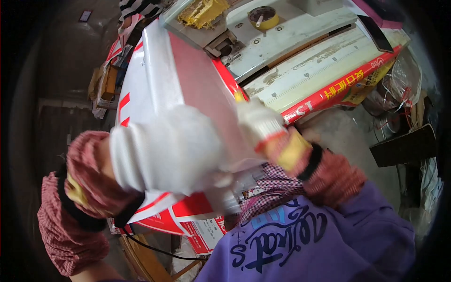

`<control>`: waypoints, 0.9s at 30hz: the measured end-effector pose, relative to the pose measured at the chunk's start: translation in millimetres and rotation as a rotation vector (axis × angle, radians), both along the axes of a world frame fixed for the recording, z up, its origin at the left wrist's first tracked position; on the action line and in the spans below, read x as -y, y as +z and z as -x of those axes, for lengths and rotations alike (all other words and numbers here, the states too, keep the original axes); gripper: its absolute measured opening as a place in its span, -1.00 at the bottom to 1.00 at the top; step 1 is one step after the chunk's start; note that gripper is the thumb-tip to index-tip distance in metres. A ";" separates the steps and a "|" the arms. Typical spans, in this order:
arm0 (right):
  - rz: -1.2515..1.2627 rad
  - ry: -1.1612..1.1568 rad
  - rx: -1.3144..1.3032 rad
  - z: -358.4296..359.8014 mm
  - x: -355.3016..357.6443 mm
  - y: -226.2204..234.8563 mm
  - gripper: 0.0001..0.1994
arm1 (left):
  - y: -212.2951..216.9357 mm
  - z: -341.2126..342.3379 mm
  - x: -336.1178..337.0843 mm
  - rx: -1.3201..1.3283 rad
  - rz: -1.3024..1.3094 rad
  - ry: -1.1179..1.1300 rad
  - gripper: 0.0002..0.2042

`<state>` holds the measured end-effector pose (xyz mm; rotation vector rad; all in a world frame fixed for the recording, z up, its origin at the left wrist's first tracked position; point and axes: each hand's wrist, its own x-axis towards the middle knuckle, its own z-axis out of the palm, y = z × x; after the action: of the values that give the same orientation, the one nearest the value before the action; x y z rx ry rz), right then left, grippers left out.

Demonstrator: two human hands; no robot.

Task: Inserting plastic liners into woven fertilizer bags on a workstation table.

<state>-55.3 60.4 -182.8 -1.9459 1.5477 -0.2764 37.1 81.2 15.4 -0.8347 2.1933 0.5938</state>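
Head view: the left hand [169, 150], in a white knit glove, is positioned over the lower part of a large white-and-red sheet [188, 84]. The sheet lies beneath this hand and extends away from it toward the machine [296, 28]. Motion blur hides the left fingers; whether they grip the sheet cannot be told. The right hand [258, 120] is at the sheet's right edge, beside the near end of the worktable [291, 70]. Its glove is pale, with a red-edged cuff; blur also conceals its finger spread and any grip.

The sheet is smooth and glossy—white on the left, with a translucent greyish band along its length and red printed blocks near the edges. The machine has a pale, hard body; on it are a ragged yellow block [203, 13] and a round yellow dish [264, 19]. The worktable is flat and pale, with scuffed areas and a fine scale marked along it. A glossy red strip [336, 89] with yellow print follows its front edge. A thin dark slab [375, 34] rests at the far right. Ribbed reddish sleeve covers [89, 178] with black bands enclose both forearms, above a purple sweatshirt [310, 239].
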 end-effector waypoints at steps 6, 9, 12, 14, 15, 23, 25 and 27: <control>0.234 0.098 0.001 -42.5 65.6 -21.9 -0.63 | -71.2 40.5 -30.7 -0.112 0.143 0.033 -0.89; 0.209 0.071 0.076 -35.7 52.1 -41.3 -0.70 | -77.3 42.1 2.7 -0.319 0.299 -0.061 -0.85; 0.394 0.187 0.094 -21.9 36.3 -34.1 -0.68 | -74.4 31.8 52.6 -0.076 0.535 0.223 -0.85; -0.208 0.011 0.200 -14.7 33.2 -17.3 -0.65 | -76.7 1.8 66.8 0.054 0.611 0.131 -0.85; -0.253 0.034 0.151 -9.9 31.7 -10.0 -0.63 | -79.4 -15.7 64.5 0.068 0.591 0.021 -0.84; -0.140 -0.021 0.298 10.3 7.6 -12.4 -0.40 | -122.3 -83.4 59.8 0.034 0.447 0.444 -0.75; -0.168 -0.001 0.331 19.7 7.7 -21.5 -0.41 | -116.9 -75.4 61.3 -0.330 0.569 0.294 -0.74; -0.225 0.033 0.613 28.6 17.3 -27.2 -0.59 | -117.3 -68.5 55.9 -0.453 0.600 0.215 -0.72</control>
<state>-84.0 43.1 -210.0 -1.5155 1.0873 -0.5937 105.6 25.2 -102.0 -1.3630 2.7764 0.2242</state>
